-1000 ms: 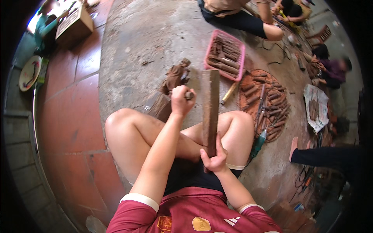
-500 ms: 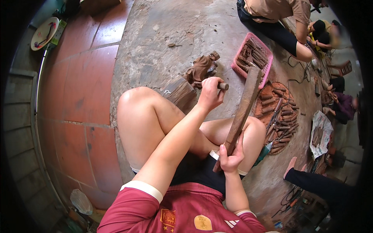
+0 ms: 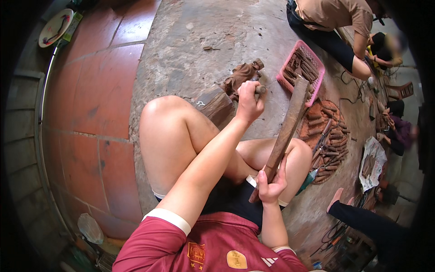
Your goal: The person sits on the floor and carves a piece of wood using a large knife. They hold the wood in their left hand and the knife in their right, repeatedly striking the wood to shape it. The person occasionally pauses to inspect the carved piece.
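Note:
My left hand [image 3: 250, 104] is closed around a carving chisel [image 3: 260, 89]; its round wooden handle end pokes out of the fist, and the blade is mostly hidden. Under that fist lies a dark brown wood carving [image 3: 240, 76] with folded, rounded shapes, and an uncarved squared block end [image 3: 216, 106] with a white mark points toward my knees. A long, flat-sided wooden bar [image 3: 286, 131] slants up from my lap, its wide end near the basket. My right hand [image 3: 272, 185] grips its lower end, with the thumb lying across the wood.
Right of the carving stands a pink plastic basket [image 3: 320, 86] of wooden-handled tools. Many more chisels [image 3: 333, 145] lie on a round reddish mat beside my knee. A white sack [image 3: 372, 158], cables and co-workers [image 3: 335, 22] are farther right. Red tiles [image 3: 102, 90] cover the left floor.
The view has shifted slightly, so the carving and basket appear a little farther right. Both hands keep their holds on the chisel and the wooden bar, with only slight movement.

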